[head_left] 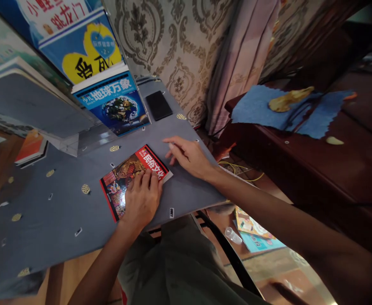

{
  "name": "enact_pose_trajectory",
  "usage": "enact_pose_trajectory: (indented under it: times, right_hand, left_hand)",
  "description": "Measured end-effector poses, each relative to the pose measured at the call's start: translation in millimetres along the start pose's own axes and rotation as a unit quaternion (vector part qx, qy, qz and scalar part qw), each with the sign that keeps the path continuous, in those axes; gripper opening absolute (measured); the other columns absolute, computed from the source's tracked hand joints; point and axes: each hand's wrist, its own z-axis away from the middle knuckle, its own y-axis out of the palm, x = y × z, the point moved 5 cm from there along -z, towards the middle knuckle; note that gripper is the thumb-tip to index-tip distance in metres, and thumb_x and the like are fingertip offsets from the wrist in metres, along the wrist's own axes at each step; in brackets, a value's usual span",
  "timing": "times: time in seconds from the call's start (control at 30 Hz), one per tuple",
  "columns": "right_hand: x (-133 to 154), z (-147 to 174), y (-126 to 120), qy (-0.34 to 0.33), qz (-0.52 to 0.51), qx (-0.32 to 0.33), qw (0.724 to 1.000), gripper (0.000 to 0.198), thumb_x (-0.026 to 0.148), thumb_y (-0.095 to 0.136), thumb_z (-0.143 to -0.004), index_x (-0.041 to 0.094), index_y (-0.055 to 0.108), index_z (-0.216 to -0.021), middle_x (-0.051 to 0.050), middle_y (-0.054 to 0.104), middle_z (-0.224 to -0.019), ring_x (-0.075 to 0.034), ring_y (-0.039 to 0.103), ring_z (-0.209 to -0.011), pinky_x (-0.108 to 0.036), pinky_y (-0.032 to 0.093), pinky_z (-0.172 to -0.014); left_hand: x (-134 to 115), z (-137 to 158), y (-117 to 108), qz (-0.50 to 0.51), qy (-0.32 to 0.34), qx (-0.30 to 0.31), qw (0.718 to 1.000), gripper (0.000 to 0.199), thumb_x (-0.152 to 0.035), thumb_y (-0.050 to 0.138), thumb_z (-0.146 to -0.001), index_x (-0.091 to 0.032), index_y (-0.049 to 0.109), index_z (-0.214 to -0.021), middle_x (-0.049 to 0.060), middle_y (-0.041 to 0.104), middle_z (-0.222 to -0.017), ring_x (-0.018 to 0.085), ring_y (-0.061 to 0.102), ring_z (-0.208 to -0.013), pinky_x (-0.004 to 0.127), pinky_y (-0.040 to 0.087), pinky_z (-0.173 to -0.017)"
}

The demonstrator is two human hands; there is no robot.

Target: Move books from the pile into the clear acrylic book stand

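L hand [143, 197] is resting on red book [125, 173], grip released; book's lying on table [188, 192]. R hand [189, 157] is extending its index just beside book, grip also released.

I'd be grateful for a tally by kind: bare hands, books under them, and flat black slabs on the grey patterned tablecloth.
Bare hands (left hand, right hand): 2
Glossy red-and-black paper book: 1
Flat black rectangular slab: 1
Total: 4
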Motion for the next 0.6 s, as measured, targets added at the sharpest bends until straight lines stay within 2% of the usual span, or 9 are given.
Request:
enact_pose_trajectory:
  times: [0.13, 0.33, 0.47, 0.6]
  right_hand:
    - [7, 3, 0, -0.026, -0.035, 0.004, 0.999, 0.031, 0.032, 0.039, -0.103, 0.021, 0.061, -0.121, 0.001, 0.072, -0.078, -0.012, 0.065, -0.056, -0.025, 0.052, -0.063]
    - [17, 9, 9, -0.077, -0.013, 0.071, 0.994, 0.031, 0.030, 0.040, -0.101, 0.019, 0.064, -0.117, 0.001, 0.069, -0.071, -0.012, 0.062, -0.057, -0.025, 0.048, -0.063]
    - [19, 8, 14, -0.093, 0.044, 0.099, 0.990, 0.028, 0.028, 0.043, -0.098, 0.016, 0.069, -0.098, 0.002, 0.065, -0.064, -0.011, 0.056, -0.055, -0.024, 0.040, -0.059]
    - [21, 6, 13, -0.103, 0.076, 0.100, 0.987, 0.032, 0.030, 0.045, -0.098, 0.017, 0.067, -0.078, 0.003, 0.057, -0.057, -0.009, 0.044, -0.049, -0.024, 0.033, -0.055]
  left_hand:
    - [-1, 2, 2, 0.008, -0.011, 0.012, 1.000, 0.033, -0.032, 0.046, -0.103, -0.010, 0.068, -0.111, 0.015, 0.074, -0.112, 0.029, 0.068, -0.103, 0.039, 0.054, -0.082]
    - [-1, 4, 4, 0.021, -0.029, 0.016, 0.999, 0.033, -0.035, 0.048, -0.102, -0.011, 0.067, -0.113, 0.015, 0.072, -0.117, 0.030, 0.067, -0.107, 0.041, 0.055, -0.084]
    - [-1, 5, 6, 0.024, -0.034, 0.028, 0.999, 0.033, -0.037, 0.049, -0.101, -0.012, 0.067, -0.114, 0.014, 0.072, -0.117, 0.030, 0.067, -0.107, 0.040, 0.055, -0.085]
    - [1, 5, 6, 0.031, -0.036, 0.038, 0.998, 0.035, -0.039, 0.049, -0.101, -0.013, 0.066, -0.118, 0.013, 0.071, -0.120, 0.030, 0.066, -0.109, 0.041, 0.056, -0.085]
